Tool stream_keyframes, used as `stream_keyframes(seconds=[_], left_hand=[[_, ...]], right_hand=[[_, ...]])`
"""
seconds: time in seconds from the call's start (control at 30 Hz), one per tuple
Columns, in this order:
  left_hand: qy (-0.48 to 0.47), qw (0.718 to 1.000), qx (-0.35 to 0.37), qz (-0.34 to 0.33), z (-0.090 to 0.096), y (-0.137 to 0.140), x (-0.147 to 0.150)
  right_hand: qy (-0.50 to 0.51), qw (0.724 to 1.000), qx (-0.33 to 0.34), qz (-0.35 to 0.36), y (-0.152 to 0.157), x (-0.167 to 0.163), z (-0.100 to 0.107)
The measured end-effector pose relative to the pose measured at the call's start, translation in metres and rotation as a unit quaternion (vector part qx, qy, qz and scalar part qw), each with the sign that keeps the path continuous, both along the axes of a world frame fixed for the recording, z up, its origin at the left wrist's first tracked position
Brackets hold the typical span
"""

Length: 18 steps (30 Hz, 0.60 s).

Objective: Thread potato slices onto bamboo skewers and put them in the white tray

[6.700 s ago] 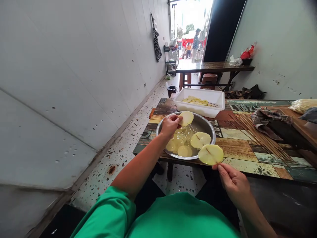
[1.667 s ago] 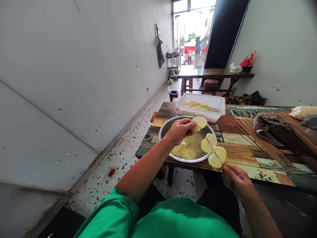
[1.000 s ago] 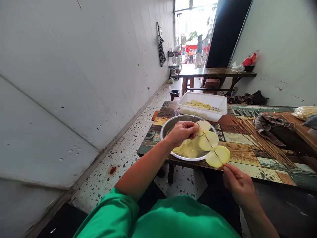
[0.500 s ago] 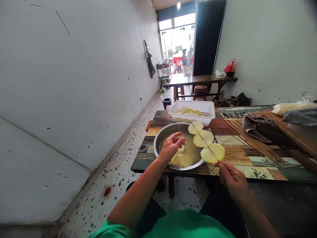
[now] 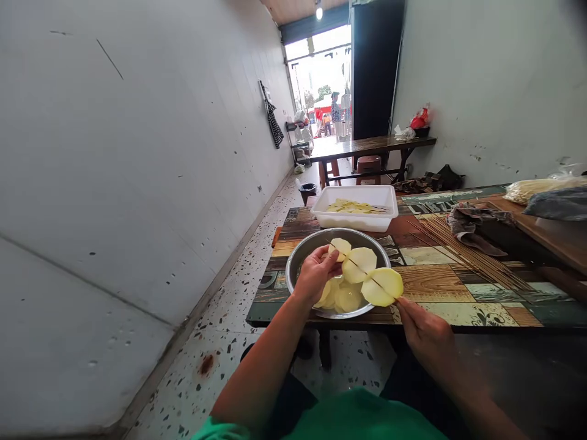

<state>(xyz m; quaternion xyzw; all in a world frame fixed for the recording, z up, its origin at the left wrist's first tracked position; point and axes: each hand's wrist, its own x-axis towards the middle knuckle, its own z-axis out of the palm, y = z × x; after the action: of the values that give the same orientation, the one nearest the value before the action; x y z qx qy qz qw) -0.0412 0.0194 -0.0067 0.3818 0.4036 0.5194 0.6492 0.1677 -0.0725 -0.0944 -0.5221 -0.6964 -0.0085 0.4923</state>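
Note:
My right hand (image 5: 426, 330) pinches the near end of a thin wooden skewer (image 5: 375, 282) above the table edge. Threaded along it are three round, pale yellow potato slices (image 5: 360, 265), spaced with the largest nearest my right hand. At the far end, my left hand (image 5: 316, 275) is closed on the last slice, thumb on top and the other fingers partly hidden behind it. Under both the skewer and my left hand stands a metal basin (image 5: 290, 276) of cloudy water, with loose potato slices (image 5: 346, 297) lying in it.
Behind the basin, a white plastic tub (image 5: 353, 221) holds skewered slices. Bare skewers (image 5: 472, 253) lie in a bundle to the right, by a crumpled cloth (image 5: 477, 226) and a wooden board (image 5: 550, 238) with plastic bags. A wall (image 5: 137, 183) runs along the left.
My left hand has gone from free above the basin to gripping the far slice. The skewer has swung left and lower over the basin, and the view has shifted slightly.

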Motion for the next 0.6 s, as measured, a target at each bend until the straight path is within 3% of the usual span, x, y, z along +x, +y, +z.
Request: stream_keyframes(seconds=[0.13,0.23,0.3,0.4,0.47,0.53,0.6], left_hand=[[-0.041,0.997,-0.064,0.024,0.005,-0.004,-0.005],[-0.117,0.985,-0.118,-0.043,0.014,-0.010,-0.010],[-0.165,0.976,-0.117,-0.083,0.018,-0.013,-0.012],[-0.195,0.974,-0.084,-0.075,0.019,-0.016,-0.012],[-0.200,0.976,-0.058,-0.063,0.017,-0.015,-0.010],[-0.196,0.978,-0.034,-0.056,0.014,-0.014,-0.008],[-0.178,0.983,-0.018,-0.052,0.014,-0.013,-0.007]], right_hand=[[-0.041,0.999,0.031,-0.017,0.001,-0.002,0.009],[-0.093,0.995,0.026,-0.030,0.001,-0.002,0.017],[-0.098,0.995,0.010,-0.023,0.001,-0.002,0.020],[-0.015,1.000,-0.023,-0.007,0.001,-0.002,0.023],[0.082,0.991,-0.101,0.035,0.001,-0.003,0.024],[0.181,0.940,-0.251,0.140,0.000,-0.002,0.025],[0.263,0.844,-0.392,0.256,0.000,-0.003,0.026]])
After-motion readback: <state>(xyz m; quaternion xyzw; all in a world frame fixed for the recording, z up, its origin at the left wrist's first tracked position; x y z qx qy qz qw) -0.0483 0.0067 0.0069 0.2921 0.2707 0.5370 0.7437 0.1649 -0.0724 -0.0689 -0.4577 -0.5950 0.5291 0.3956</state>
